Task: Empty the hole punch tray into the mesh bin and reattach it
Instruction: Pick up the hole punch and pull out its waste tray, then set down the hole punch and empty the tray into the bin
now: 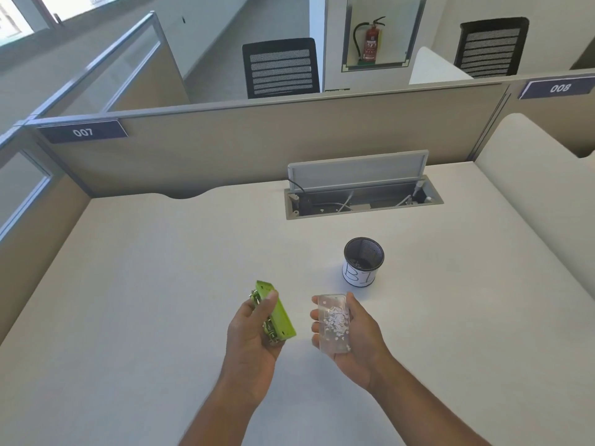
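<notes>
Lying lengthwise in the right hand (357, 342), tray (333, 323) points toward bin (363, 262).

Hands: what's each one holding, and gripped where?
Left hand holds the green hole punch, wrapped around its long sides. Right hand cradles the clear tray of paper chads from underneath, fingers on its edges.

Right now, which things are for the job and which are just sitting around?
For the job: green hole punch in the left hand, clear tray of paper dots in the right hand, mesh bin.
Just around: cable box, chairs, fire extinguisher.
</notes>
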